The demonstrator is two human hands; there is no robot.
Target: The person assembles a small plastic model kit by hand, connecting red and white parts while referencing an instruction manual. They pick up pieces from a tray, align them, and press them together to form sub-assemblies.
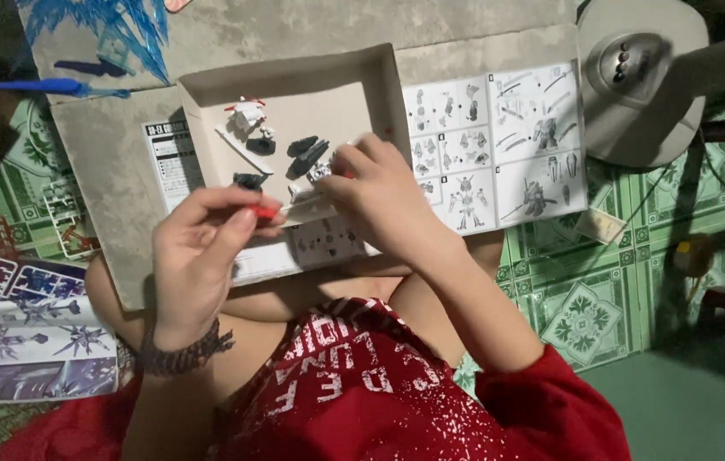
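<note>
We judge we are mid-assembly over the box lid (209,85): our left hand (196,256) pinches a red tool (264,211), our right hand (375,192) is closed on a small white part (318,173), the two meeting. Next calls for a steady, precise touch. Our right fingers hide most of the part, and the tool's kind is unclear.

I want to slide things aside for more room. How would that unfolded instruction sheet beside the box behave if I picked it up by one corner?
The instruction sheet looks like thin printed paper, so it would probably droop and feel light. Its visible fold lines suggest it may bend there. One edge seems tucked under the cardboard box, so it might snag.
</note>
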